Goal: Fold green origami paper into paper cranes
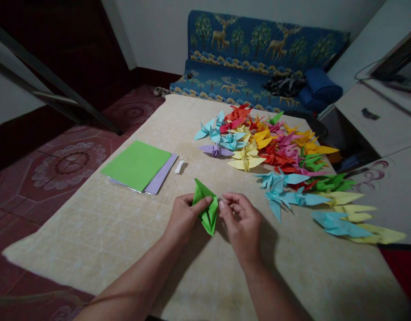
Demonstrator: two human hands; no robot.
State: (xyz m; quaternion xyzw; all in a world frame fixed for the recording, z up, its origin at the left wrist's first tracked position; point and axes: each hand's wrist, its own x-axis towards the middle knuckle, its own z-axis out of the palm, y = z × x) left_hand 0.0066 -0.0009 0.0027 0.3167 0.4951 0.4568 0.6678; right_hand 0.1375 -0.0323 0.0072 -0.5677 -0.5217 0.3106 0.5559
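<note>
My left hand (185,214) grips a green folded paper (205,209), thumb pressed on its upper face and fingers behind it. The paper is a long diamond, pointed at top and bottom, with a slit running down its lower half. Close against its right edge is my right hand (242,218), thumb and forefinger tips brought together and the other fingers curled. Whether those tips pinch the paper's edge cannot be made out. Beyond the left hand lies a stack of square sheets, green paper (138,165) over purple paper (161,175) in a clear wrapper.
Many folded paper cranes (247,158) in several colours spread over the table's (91,240) right and far side. A small white piece (179,167) lies beside the sheets. Behind stands a blue patterned sofa (232,76); at right, a white cabinet (372,120).
</note>
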